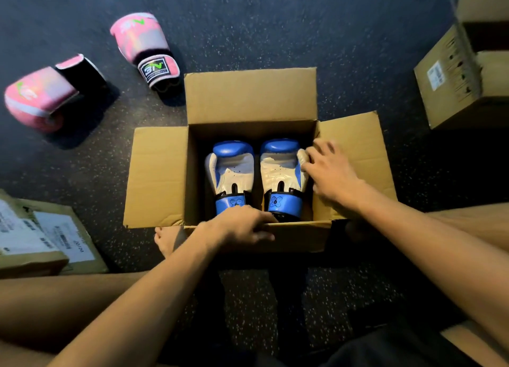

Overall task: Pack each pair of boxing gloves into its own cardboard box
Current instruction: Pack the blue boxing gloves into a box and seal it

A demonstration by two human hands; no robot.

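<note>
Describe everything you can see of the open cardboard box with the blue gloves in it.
The open cardboard box is plain brown board, standing upright on the dark speckled floor. Its far flap stands up; the side flaps spread outward. Inside, two blue gloves lie side by side, palms up, cuffs toward the person. The left hand grips its near wall. The right hand reaches in over the right flap, fingers at the right-hand glove.

A dark speckled floor (pixel 275 22) carries an open cardboard box (pixel 248 99) with its flaps spread. Beyond that box's far-left corner lie the nearer pink glove (pixel 143 44) and, farther left and apart from it, the farther pink glove (pixel 41 96). A second cardboard box (pixel 446 91) stands well to the right of the open box, a labelled carton (pixel 41 229) lies to its near left, and a bare foot (pixel 165 241) rests just beside its near-left corner.
</note>
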